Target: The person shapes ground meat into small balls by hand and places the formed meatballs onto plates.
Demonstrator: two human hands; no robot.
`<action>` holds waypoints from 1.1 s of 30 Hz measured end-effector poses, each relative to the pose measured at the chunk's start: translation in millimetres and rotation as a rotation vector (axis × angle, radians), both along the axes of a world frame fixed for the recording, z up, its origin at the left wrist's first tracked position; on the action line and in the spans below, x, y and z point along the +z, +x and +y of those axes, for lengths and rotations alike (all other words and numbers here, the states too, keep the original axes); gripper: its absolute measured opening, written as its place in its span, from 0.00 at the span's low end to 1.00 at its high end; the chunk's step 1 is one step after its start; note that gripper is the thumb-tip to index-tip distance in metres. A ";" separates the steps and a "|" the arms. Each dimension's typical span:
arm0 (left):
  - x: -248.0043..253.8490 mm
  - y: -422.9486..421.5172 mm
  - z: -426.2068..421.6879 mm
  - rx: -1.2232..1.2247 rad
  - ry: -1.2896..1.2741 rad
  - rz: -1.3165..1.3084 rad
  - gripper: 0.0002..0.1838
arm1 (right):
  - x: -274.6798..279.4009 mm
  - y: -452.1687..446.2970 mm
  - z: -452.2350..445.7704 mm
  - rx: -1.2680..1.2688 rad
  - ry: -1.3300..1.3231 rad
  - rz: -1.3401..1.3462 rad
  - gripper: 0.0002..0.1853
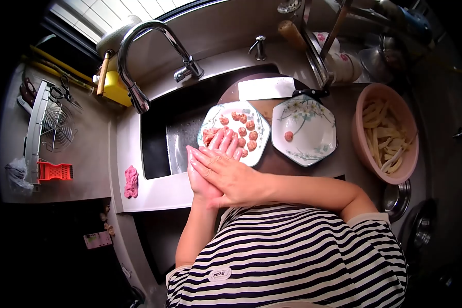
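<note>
Nearest the camera was your black-and-white striped shirt (303,251), with a pale label on its front. Beyond it, your two hands met in front of the tabletop (159,197). Your right hand (236,177) lay across your left hand (201,179), palm side down. Left fingers: extended, slightly apart, pointing away from you, tips over the near-left part of the floral plate (262,141). Right fingers: outstretched and flat against the left hand. Whether anything sat between your palms could not be told. The skin of both looked wet.

Meatballs (250,124): a group, small and pink, spread over the middle and right of that plate. Minced meat (209,134): one mound at the plate's left side, just beside your left fingertips. A second floral plate (315,131), to the right, held a single meatball (288,136) left of its centre. A round cutting board (231,95) showed beneath and behind the plates; a wide-bladed knife (264,89) lay on it, black handle toward the right.

Farther right stood a pink basin (362,138) of pale strips (382,128). To the left you had the dark sink (156,138), a curved chrome faucet (126,56) above it, and a crumpled pink cloth (131,182) beside it.
</note>
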State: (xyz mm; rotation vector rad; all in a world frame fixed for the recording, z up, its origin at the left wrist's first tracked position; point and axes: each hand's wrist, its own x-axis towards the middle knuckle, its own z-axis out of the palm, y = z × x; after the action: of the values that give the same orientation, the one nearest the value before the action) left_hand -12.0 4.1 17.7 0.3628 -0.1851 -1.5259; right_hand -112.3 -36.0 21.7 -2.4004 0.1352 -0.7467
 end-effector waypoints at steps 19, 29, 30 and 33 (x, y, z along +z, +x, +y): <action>0.4 -3.7 -11.0 -0.030 0.161 0.176 0.36 | -12.2 -3.5 -73.1 -0.537 -0.134 0.225 0.43; -4.6 8.6 -17.0 0.005 0.276 -0.117 0.26 | -34.7 -19.0 -76.5 -0.314 0.765 -0.111 0.38; -5.7 9.8 -15.5 0.017 0.268 -0.112 0.27 | -31.0 -18.7 -71.8 -0.298 0.837 -0.111 0.37; -7.7 16.8 -12.9 0.007 0.205 -0.114 0.29 | -25.1 -15.9 -60.6 -0.245 1.015 -0.134 0.35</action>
State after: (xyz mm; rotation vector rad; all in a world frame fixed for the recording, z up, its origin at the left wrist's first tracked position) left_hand 4.9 -8.7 9.9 0.6136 -0.1170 -1.5218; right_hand -128.2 -96.6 -3.4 -1.3764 0.6010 -0.7047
